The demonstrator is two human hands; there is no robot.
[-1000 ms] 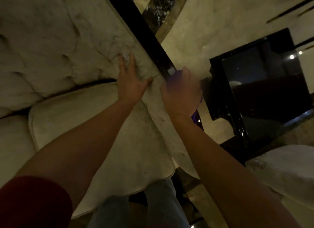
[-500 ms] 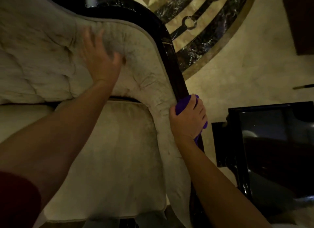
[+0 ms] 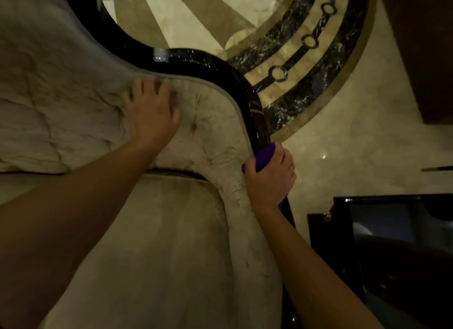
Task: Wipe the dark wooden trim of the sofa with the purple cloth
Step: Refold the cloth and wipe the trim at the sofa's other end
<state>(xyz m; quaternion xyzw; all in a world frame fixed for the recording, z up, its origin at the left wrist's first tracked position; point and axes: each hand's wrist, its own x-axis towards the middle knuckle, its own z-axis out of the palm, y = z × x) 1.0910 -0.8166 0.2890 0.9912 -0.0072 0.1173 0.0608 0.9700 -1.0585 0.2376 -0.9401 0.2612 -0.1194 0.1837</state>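
Note:
The sofa has cream tufted upholstery and a glossy dark wooden trim (image 3: 215,69) that curves along the top of the back and down the right arm. My right hand (image 3: 270,179) is clenched around the purple cloth (image 3: 264,156), which is wrapped over the trim on the right arm. A strip of cloth also shows below my wrist. My left hand (image 3: 150,113) lies flat, fingers spread, on the padded backrest (image 3: 61,96) just inside the trim, holding nothing. The trim under my right hand is hidden.
A cream seat cushion (image 3: 159,243) fills the lower middle. To the right of the sofa stands a glossy black side table (image 3: 392,243). Behind the sofa is a polished marble floor (image 3: 355,132) with a dark patterned inlay band (image 3: 306,59). Dark wooden furniture (image 3: 421,47) stands at top right.
My view has tilted up, showing more of the curved trim and floor. My right hand with the cloth has slid along the trim of the arm. My left hand shifted on the backrest.

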